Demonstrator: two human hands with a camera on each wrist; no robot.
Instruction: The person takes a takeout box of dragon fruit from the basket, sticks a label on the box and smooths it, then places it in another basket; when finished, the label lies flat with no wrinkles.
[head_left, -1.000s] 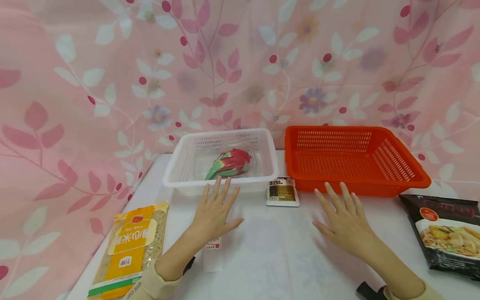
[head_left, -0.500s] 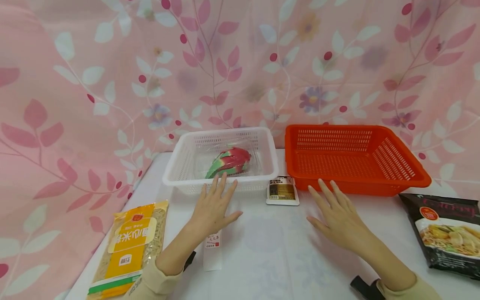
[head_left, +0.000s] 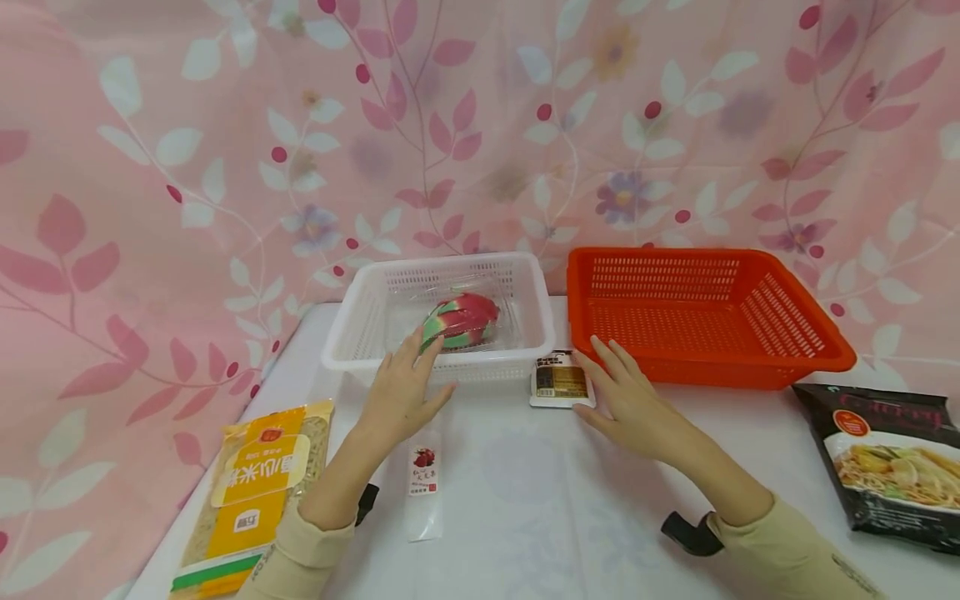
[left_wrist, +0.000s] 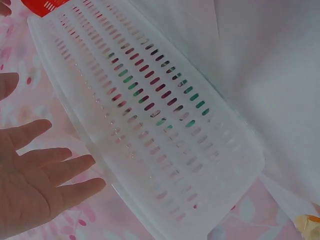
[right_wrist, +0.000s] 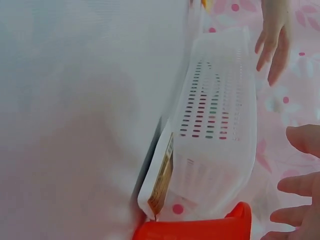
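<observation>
My left hand (head_left: pixel 399 392) hovers before the front rim of the white basket (head_left: pixel 438 365), fingers spread, holding nothing. Inside that basket lies a red and green dragon fruit (head_left: pixel 467 320) in a clear plastic pack. My right hand (head_left: pixel 637 408) hangs with loosely spread fingers close to a small flat brown-and-white packet (head_left: pixel 561 382); whether it touches the packet I cannot tell from the head view. In the right wrist view the packet (right_wrist: pixel 161 185) leans against the white basket, apart from the fingers. The red basket (head_left: pixel 708 371) stands just beyond my right hand.
A yellow bag of rice noodles (head_left: pixel 258 492) lies at the left, and a black noodle packet (head_left: pixel 892 467) at the right. A clear strip with a dragon fruit label (head_left: pixel 424 492) lies between my arms. A pink floral cloth (head_left: pixel 480 125) hangs behind the baskets.
My right hand has moved left, from in front of the red basket to beside the small packet. My left hand has shifted slightly left and up, uncovering more of the label strip.
</observation>
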